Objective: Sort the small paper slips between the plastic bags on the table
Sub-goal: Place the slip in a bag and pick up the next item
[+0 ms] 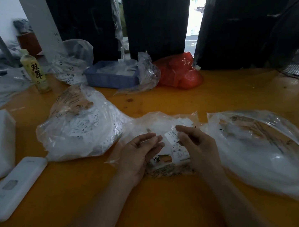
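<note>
Centrally, paper slip [172, 136] pinched in right hand [197, 148] — left hand [140, 149] just beside, fingers loose.

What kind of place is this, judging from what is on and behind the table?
Probably a small packing or sorting workroom. An orange table holds clear plastic bags full of printed paper slips, a blue tray sits further back, and large black-wrapped bundles stand behind it.

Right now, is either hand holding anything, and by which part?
The right hand pinches a printed paper slip by its right end. The left hand holds nothing, fingers straight.
</note>
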Tool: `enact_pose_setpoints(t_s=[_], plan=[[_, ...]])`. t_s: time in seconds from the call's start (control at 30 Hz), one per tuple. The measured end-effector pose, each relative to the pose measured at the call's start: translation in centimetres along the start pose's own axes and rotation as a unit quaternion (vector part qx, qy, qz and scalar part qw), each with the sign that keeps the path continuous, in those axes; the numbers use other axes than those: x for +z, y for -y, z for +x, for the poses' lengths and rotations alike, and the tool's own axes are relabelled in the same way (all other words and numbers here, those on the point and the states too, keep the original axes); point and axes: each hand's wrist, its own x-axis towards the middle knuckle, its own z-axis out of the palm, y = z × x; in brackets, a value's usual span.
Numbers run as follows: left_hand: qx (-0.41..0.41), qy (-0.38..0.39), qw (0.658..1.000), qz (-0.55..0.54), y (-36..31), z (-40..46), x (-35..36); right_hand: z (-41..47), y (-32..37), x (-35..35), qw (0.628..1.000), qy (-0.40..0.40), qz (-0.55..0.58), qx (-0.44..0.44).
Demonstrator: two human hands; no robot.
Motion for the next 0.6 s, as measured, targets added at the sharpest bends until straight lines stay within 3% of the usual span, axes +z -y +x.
enact_pose_setpoints(t_s=[0.2, 0.6], plan=[[-0.005, -0.003, 1.000, 0.000, -0.03, -0.05, 0.10, 0.15, 0.62, 0.15, 0.999, -0.040, 0.028, -0.014], [0.011, -0.010, 1.000, 0.016, 0.04, -0.17, 0.04, -0.22, 0.24, 0.87, 1.000, 0.008, -0.007, -0.011]])
